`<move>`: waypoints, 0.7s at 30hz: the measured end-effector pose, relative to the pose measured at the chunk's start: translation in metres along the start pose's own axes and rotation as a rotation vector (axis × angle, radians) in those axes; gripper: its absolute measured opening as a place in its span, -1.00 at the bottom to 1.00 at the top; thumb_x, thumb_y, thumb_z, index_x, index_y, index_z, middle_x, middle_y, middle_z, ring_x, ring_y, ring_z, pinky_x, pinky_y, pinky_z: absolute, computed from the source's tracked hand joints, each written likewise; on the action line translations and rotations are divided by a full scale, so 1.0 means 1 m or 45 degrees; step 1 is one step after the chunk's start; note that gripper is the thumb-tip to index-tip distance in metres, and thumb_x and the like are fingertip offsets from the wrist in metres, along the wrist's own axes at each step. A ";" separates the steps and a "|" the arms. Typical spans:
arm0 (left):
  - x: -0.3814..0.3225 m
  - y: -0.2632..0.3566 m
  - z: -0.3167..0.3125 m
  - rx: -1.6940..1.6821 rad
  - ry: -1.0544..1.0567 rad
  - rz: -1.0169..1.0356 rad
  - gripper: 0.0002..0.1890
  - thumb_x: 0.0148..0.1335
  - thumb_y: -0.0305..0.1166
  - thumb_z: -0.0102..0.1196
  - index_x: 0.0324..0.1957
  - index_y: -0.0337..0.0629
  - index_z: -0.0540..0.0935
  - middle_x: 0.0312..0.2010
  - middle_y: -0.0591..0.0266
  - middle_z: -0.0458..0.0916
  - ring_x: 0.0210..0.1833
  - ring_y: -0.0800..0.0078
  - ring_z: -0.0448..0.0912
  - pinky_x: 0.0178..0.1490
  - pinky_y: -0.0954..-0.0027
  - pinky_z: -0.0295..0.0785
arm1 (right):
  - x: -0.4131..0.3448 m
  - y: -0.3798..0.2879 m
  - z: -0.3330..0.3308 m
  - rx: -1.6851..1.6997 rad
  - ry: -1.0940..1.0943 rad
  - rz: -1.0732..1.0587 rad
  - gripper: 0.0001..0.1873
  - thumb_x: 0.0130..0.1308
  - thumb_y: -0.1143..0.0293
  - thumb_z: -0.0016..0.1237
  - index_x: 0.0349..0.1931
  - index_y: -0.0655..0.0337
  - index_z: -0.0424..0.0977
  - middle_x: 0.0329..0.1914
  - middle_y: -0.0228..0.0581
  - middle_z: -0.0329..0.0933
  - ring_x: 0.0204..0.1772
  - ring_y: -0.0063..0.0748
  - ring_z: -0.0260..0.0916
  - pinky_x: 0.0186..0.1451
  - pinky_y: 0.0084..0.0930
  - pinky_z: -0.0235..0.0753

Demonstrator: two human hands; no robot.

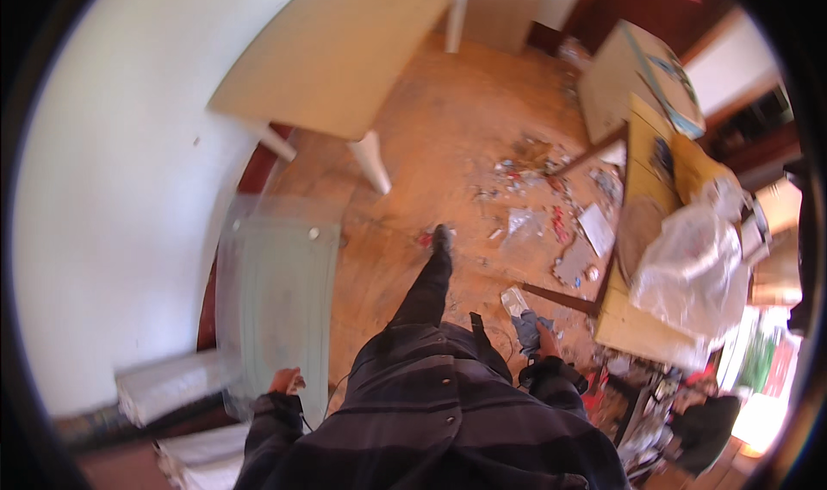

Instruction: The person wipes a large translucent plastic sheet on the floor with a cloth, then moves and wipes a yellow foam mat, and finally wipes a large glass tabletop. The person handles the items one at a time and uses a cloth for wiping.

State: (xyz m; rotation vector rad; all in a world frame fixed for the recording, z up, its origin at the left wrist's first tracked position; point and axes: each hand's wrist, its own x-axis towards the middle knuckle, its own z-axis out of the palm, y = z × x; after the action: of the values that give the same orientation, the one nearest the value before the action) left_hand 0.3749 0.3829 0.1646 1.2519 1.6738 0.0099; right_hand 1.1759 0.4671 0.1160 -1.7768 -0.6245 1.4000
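My right hand [548, 342] grips a crumpled grey cloth [527, 330] beside my right hip. A whitish flat piece [515, 301] shows at the cloth's far end; the blur hides whether it is joined to it. On the other side, my left hand [285, 381] hangs with curled fingers over the edge of a glass-topped table [284, 309]. Whether anything small sits inside those fingers is not visible. One dark shoe [442, 238] points forward on the orange-brown floor [394, 257], under my dark striped shirt [446, 386].
A pale wooden table [336, 50] stands ahead by the white wall [116, 186]. To the right, a yellowish bench [646, 325] carries a clear plastic bag [691, 270]. Behind it is a large box [607, 83]. Scattered litter [526, 167] covers floor near the bench leg [562, 298].
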 end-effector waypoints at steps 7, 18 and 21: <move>0.024 0.023 0.028 -0.621 0.294 -0.181 -0.75 0.33 -0.31 0.19 -0.18 -0.36 0.67 -0.36 0.17 0.69 -0.30 0.36 0.72 -0.21 0.37 0.56 | 0.053 -0.051 0.043 0.007 0.118 0.552 -0.56 0.41 0.15 0.15 0.09 0.33 0.54 0.00 -0.08 0.64 -0.13 -0.13 0.67 -0.17 -0.16 0.66; -0.074 0.022 0.053 -1.027 0.510 -0.629 -0.71 0.28 -0.34 0.23 -0.20 -0.46 0.69 -0.42 0.07 0.74 -0.57 0.32 0.66 -0.42 0.27 0.55 | 0.138 -0.107 0.130 -0.444 -0.272 0.493 -0.37 0.37 0.01 0.16 0.26 0.30 0.44 0.18 -0.05 0.58 0.12 -0.06 0.60 0.05 0.09 0.56; -0.107 -0.018 0.092 -1.082 0.359 -0.814 -0.72 0.29 -0.30 0.24 -0.27 -0.41 0.73 -0.46 0.08 0.73 -0.49 0.32 0.68 -0.40 0.32 0.55 | 0.145 -0.121 0.175 -0.396 -0.309 0.441 -0.48 0.40 0.13 0.15 0.20 0.32 0.49 0.06 -0.13 0.64 -0.01 -0.18 0.65 0.00 -0.14 0.62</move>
State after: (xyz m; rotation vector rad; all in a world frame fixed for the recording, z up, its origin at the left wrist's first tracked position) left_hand 0.4220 0.2502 0.1831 0.0665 1.9288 0.4747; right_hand 1.0577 0.6960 0.1136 -2.0472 -0.7170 1.8562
